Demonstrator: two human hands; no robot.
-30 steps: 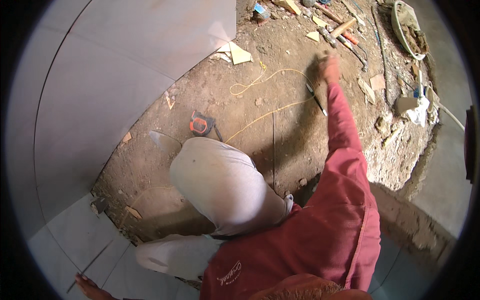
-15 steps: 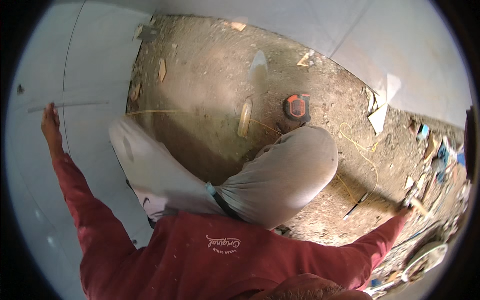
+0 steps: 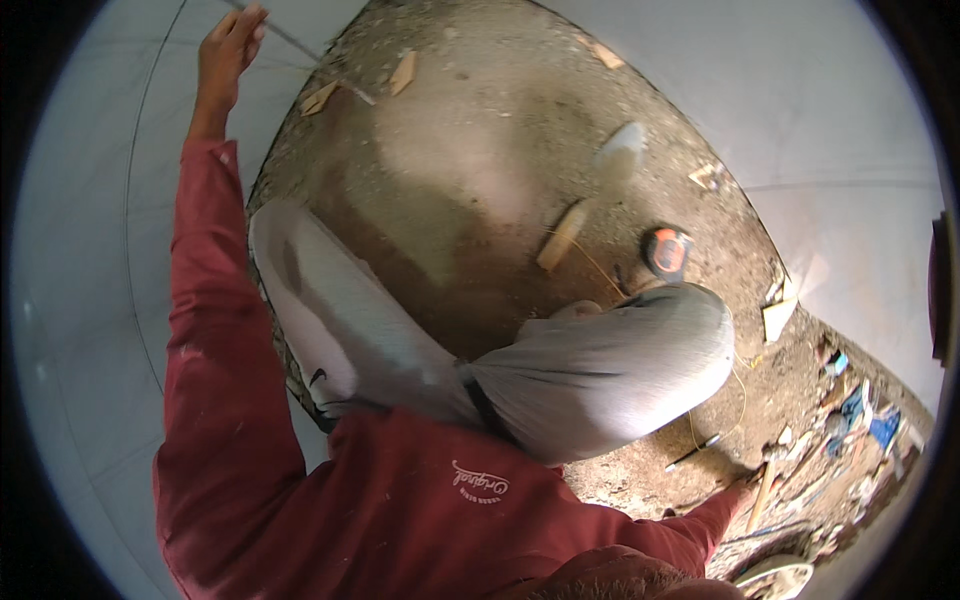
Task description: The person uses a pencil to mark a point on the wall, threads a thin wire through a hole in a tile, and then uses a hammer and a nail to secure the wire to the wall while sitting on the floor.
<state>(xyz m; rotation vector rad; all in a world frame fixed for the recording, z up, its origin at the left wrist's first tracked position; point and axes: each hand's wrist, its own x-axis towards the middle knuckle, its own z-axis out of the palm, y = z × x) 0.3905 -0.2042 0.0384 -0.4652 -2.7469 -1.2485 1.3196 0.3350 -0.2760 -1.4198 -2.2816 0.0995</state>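
Note:
My left hand point(image 3: 232, 50) is raised at the upper left, its fingers closed on a thin grey rod point(image 3: 312, 57). The rod slants down from the pale panel to above the dirt floor. At the lower right, my right hand point(image 3: 742, 482) is low over the ground, partly in shadow. It appears closed on a hammer point(image 3: 762, 497) with a light wooden handle, though its fingers are hard to see. Beyond my bent knee lies an orange and black tape measure point(image 3: 667, 253). A dark pen-like stick point(image 3: 692, 453) rests near the right hand.
Pale panels point(image 3: 90, 260) border the dirt floor point(image 3: 450, 90) at left and right. A yellow-brown oblong piece point(image 3: 563, 236) lies in line with a pale pointed piece point(image 3: 622, 150). Yellow string point(image 3: 742, 400) loops over the ground. Blue scraps point(image 3: 884, 430) and rubble spread at far right.
My left hand has swung up and forward with the rod, which now slants toward the floor. The hammer beside my right hand has turned. The whole view has shifted and rotated.

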